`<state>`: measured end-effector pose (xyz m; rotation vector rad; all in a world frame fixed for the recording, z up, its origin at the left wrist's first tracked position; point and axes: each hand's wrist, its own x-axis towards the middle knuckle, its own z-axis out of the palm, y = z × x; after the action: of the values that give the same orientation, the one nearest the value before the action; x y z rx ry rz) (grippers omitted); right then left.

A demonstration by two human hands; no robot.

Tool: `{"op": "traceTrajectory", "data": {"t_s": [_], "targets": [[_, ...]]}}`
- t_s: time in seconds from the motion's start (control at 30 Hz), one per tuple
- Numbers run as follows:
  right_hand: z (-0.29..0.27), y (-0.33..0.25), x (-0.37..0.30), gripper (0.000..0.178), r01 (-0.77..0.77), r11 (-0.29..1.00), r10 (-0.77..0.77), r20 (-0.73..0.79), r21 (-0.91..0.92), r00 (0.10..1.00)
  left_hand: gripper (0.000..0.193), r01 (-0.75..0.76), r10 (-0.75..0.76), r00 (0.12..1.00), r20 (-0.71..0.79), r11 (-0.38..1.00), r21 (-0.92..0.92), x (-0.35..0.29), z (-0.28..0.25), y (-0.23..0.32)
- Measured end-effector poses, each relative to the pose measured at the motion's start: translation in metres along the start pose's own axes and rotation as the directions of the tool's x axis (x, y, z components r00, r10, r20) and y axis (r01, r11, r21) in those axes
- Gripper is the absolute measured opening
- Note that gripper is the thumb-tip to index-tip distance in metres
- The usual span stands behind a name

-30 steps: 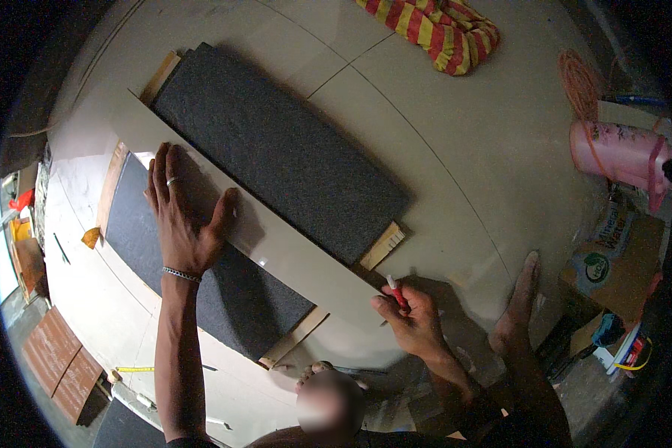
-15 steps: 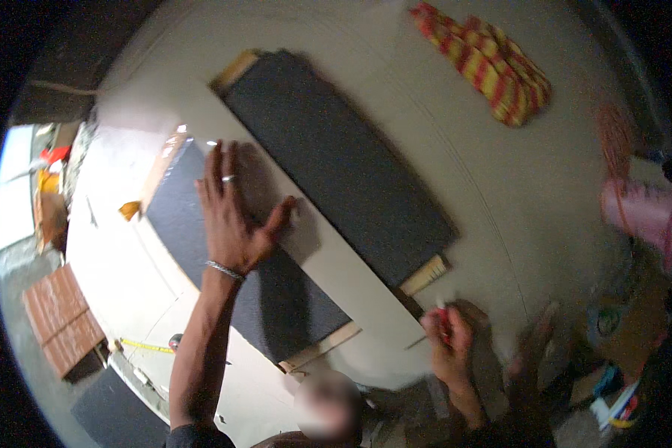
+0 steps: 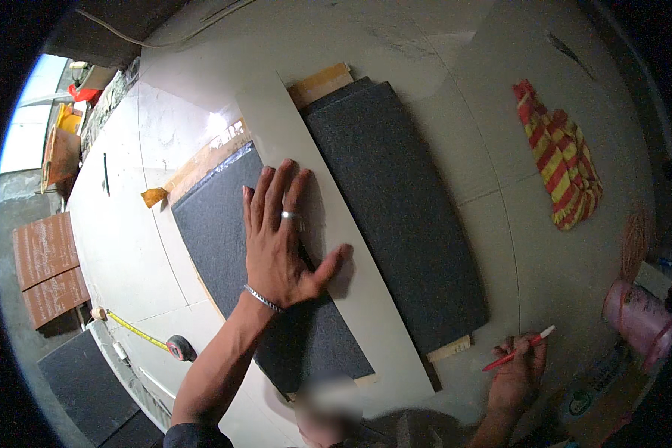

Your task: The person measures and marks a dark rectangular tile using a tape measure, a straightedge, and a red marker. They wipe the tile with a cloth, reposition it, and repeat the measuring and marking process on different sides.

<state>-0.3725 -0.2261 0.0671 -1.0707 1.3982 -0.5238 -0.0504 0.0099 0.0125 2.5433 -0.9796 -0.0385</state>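
In the head view, the right grip (image 3: 517, 381) has moved from beside the near end of the pale strip (image 3: 373, 299) to a spot well apart from it, off to its right. The whole view has also swung, so strip and slabs sit farther right and the striped cloth (image 3: 560, 164) has dropped lower at the right. The left grip (image 3: 284, 254) stays on the strip.

That left grip lies flat, fingers stretched out and thumb spread, grasping nothing; fingers and thumb rest on the strip while the palm's heel hangs over the left dark slab (image 3: 216, 216). The right grip is closed around a red marker (image 3: 500, 361) with a white end.

The strip runs lengthwise between the left dark slab and the right dark slab (image 3: 403, 216), its long right edge against the latter, above the tiled floor (image 3: 455, 75). It looks thin, stiff and fairly light, with a smooth face likely to slide or pivot unless pressed near its middle, where the hand is. If it is tile, it could be brittle, so both long edges seem the best hold. The slabs look heavier, rigid and rougher, better held by opposite ends.
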Motion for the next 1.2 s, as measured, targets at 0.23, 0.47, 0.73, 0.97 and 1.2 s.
{"op": "traceTrajectory", "data": {"t_s": [0.23, 0.47, 0.73, 0.97, 1.2], "targets": [[0.081, -0.048, 0.019, 0.019, -0.086, 0.990, 0.063, 0.200, 0.111, 0.978, 0.103, 0.041, -0.041, 0.997, 0.065, 0.999, 0.007, 0.003, -0.005, 0.004], [0.225, -0.060, 0.048, 0.025, 0.296, 0.944, -0.315, 0.655, 0.144, 0.687, 0.100, 0.069, -0.066, 0.995, 0.076, 0.997, -0.039, 0.004, -0.007, 0.007], [0.341, -0.041, 0.076, 0.014, 0.554, 0.792, -0.530, 0.739, 0.256, 0.417, 0.103, 0.094, -0.089, 0.991, 0.102, 0.995, -0.040, 0.005, -0.010, 0.009], [0.362, -0.033, 0.078, 0.014, 0.672, 0.716, -0.547, 0.749, 0.188, 0.374, 0.104, 0.090, -0.086, 0.991, 0.104, 0.996, -0.028, 0.005, -0.011, 0.010], [0.365, -0.028, 0.079, 0.014, 0.637, 0.749, -0.511, 0.773, 0.185, 0.376, 0.104, 0.087, -0.084, 0.992, 0.096, 0.996, -0.023, 0.005, -0.010, 0.010]]}}
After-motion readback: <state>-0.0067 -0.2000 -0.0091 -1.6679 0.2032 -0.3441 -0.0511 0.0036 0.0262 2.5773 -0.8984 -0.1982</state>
